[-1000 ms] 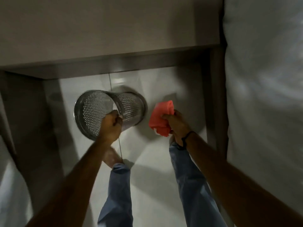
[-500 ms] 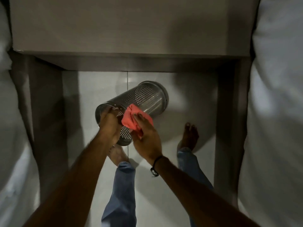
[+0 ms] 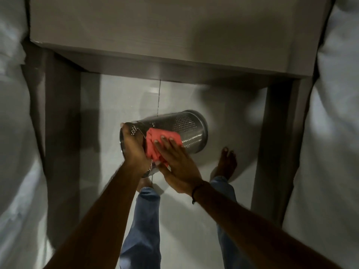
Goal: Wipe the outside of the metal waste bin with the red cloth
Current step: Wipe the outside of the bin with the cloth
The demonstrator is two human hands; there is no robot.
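Note:
The perforated metal waste bin [image 3: 186,129] hangs tipped on its side above the floor, its open rim toward me and its base pointing far right. My left hand [image 3: 134,148] grips the rim at the near left end. The red cloth [image 3: 155,140] lies bunched on the bin's outer wall. My right hand [image 3: 174,164] lies flat over the cloth, fingers spread, pressing it against the metal.
A pale tiled floor [image 3: 120,105] runs between two white beds [image 3: 11,133] [image 3: 334,133]. A grey wooden bedside unit [image 3: 174,35] stands ahead. My bare feet and blue trouser legs [image 3: 141,226] are below the bin.
My right hand brought the cloth from beside the bin onto its outer wall and flattened over it. The bin turned so its base now points right.

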